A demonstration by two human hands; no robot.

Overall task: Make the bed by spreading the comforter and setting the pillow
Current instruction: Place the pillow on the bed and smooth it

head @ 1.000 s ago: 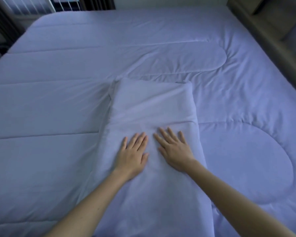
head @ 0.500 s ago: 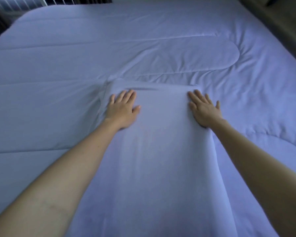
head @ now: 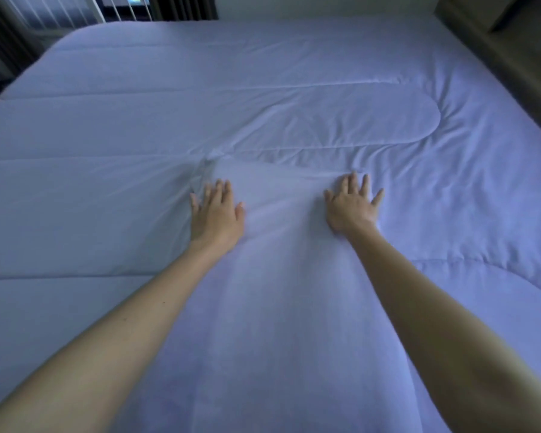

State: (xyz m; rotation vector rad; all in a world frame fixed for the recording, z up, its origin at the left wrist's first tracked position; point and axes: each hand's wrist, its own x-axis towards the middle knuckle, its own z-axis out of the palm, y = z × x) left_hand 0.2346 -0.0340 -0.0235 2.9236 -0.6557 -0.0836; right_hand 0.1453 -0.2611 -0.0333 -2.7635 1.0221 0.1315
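Observation:
A pale lavender quilted comforter (head: 263, 98) lies spread flat over the whole bed. On top of it, running from the near edge toward the middle, lies a long pillow (head: 281, 307) in the same pale fabric. My left hand (head: 216, 214) presses flat on the pillow's far left corner, fingers apart. Flat on the far right corner rests my right hand (head: 350, 204), its fingers splayed. Both arms are stretched forward. Neither hand grips any fabric. The pillow's far edge is flattened and creased between the hands.
A wooden headboard or shelf unit (head: 506, 54) runs along the bed's right side. At the far left are white vertical bars (head: 119, 7) and dark curtains (head: 181, 7) beyond the bed's far edge. Stitched seams cross the comforter.
Both hands slid from the pillow's middle up to its far corners and spread apart, pressing the far end flatter. The view moved closer to the bed.

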